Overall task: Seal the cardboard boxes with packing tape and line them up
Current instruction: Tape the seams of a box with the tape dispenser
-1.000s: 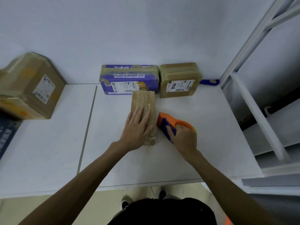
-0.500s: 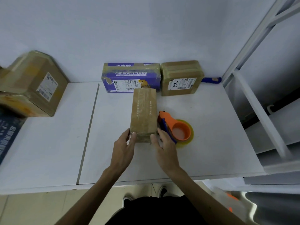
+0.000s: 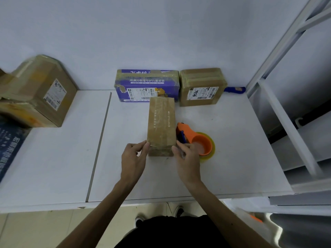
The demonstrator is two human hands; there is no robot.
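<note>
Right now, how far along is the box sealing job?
Done: the purple box and the square brown box are taped and stand side by side. In hand: the left hand and right hand hold the near end of the narrow box, tape along its top; the tape dispenser lies beside it. Left: this box must join the row; the large box sits apart at the left.

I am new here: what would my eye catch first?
The narrow brown box on the white table, its near end held between left hand and right hand. An orange tape dispenser lies right of it; a purple box and a square box stand by the wall.
</note>
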